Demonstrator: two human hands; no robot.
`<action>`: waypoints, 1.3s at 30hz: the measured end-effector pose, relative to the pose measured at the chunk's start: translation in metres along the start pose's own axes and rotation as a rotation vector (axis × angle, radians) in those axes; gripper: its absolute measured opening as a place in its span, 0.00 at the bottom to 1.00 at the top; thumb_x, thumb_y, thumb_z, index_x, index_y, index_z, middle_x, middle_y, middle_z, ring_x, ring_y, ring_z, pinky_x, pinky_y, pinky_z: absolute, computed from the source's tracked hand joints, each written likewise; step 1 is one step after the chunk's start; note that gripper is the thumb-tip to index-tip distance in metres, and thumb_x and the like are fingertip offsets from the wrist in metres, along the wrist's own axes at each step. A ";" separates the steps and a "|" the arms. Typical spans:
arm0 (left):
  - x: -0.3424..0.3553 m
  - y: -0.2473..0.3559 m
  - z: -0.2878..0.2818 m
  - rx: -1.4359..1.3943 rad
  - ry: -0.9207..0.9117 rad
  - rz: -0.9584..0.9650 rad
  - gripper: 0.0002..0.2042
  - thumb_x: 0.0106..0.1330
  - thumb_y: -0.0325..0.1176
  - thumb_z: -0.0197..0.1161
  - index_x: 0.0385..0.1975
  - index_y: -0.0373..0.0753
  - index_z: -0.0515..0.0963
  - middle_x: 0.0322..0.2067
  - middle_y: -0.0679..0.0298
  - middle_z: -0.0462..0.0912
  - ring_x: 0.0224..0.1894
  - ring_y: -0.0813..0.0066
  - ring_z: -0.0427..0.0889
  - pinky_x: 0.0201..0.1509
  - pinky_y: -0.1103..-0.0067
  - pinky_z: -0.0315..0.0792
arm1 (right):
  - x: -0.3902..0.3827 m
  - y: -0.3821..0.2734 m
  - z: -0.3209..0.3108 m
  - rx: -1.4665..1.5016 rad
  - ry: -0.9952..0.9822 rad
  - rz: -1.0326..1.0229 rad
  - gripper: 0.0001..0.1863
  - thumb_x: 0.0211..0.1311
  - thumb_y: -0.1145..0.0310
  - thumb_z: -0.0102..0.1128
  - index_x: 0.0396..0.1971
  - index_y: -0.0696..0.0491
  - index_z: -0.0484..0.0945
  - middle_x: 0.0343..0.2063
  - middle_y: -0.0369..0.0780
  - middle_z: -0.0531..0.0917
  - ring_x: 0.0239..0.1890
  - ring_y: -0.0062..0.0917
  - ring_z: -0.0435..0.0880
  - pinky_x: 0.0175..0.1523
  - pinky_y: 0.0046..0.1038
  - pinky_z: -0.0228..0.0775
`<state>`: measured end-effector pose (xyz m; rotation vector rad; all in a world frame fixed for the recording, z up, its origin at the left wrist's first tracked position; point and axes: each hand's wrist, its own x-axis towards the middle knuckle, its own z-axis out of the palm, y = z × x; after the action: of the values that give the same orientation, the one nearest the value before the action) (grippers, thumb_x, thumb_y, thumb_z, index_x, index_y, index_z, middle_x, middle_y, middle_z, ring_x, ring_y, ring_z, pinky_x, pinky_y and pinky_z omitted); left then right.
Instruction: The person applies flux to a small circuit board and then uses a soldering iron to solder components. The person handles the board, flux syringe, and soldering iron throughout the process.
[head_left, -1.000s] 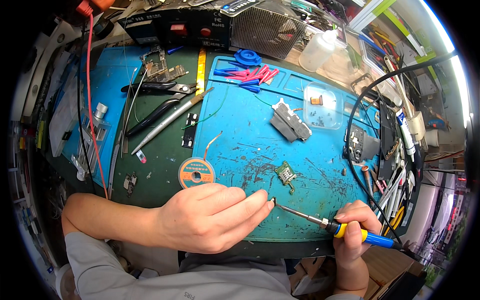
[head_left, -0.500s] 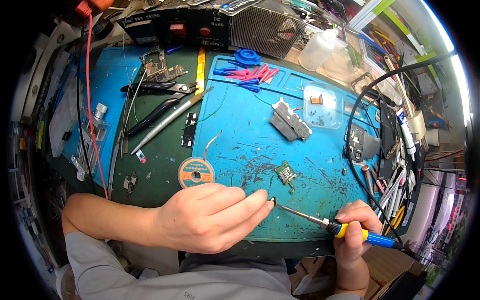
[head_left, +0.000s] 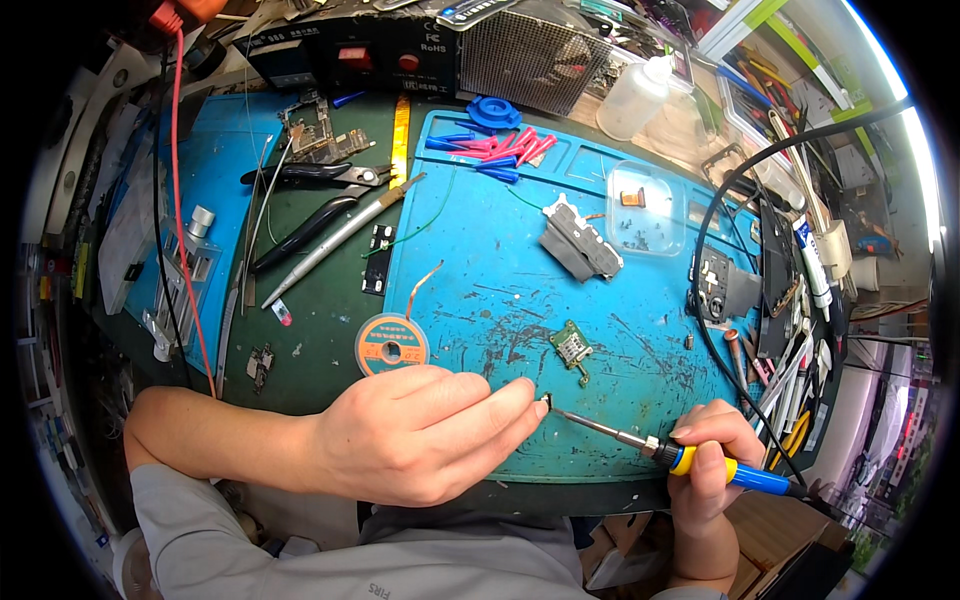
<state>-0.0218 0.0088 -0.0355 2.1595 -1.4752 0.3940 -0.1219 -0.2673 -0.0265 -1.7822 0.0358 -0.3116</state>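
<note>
My right hand (head_left: 708, 460) grips a soldering iron (head_left: 725, 468) with a blue and yellow handle. Its tip points left and meets a tiny part (head_left: 547, 400) at the fingertips of my left hand (head_left: 430, 430). Those fingers are pinched together on that small part, mostly hidden by them, so its kind is unclear. Just beyond the left hand lies an orange-labelled spool of copper braid (head_left: 372, 345), a strip of braid sticking up from it. A small green circuit board (head_left: 573, 350) rests on the blue work mat (head_left: 480, 300), beyond the iron's tip and apart from both hands.
Black-handled pliers (head_left: 310, 230) and a silver pen-like tool (head_left: 340, 245) lie to the left. Farther back are pink and blue tips (head_left: 500, 150), a dark grey module (head_left: 580, 240), a clear tray (head_left: 645, 215) and a squeeze bottle (head_left: 635, 100). A black cable (head_left: 705, 240) curves along the right.
</note>
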 end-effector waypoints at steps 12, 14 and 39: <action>-0.002 -0.003 0.000 -0.007 -0.003 0.038 0.17 0.47 0.30 0.64 0.39 0.37 0.86 0.43 0.64 0.83 0.31 0.81 0.77 0.28 0.86 0.70 | 0.000 -0.001 0.000 0.001 0.002 0.000 0.12 0.60 0.65 0.59 0.27 0.60 0.82 0.21 0.41 0.81 0.19 0.21 0.74 0.25 0.22 0.63; -0.002 -0.003 0.000 -0.005 -0.006 0.037 0.17 0.47 0.30 0.64 0.39 0.37 0.86 0.43 0.64 0.83 0.31 0.81 0.77 0.29 0.86 0.70 | 0.000 0.000 0.000 0.002 0.001 0.000 0.12 0.60 0.65 0.59 0.27 0.60 0.82 0.21 0.41 0.81 0.19 0.21 0.74 0.25 0.22 0.63; 0.000 0.004 -0.008 -0.025 0.136 0.149 0.09 0.56 0.32 0.68 0.33 0.39 0.76 0.34 0.66 0.80 0.29 0.77 0.79 0.30 0.81 0.71 | -0.007 0.017 -0.006 0.069 0.175 -0.068 0.11 0.70 0.69 0.48 0.32 0.60 0.74 0.30 0.40 0.75 0.30 0.20 0.70 0.31 0.17 0.61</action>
<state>-0.0250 0.0120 -0.0277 1.9688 -1.5599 0.5601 -0.1272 -0.2754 -0.0425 -1.6866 0.0881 -0.5117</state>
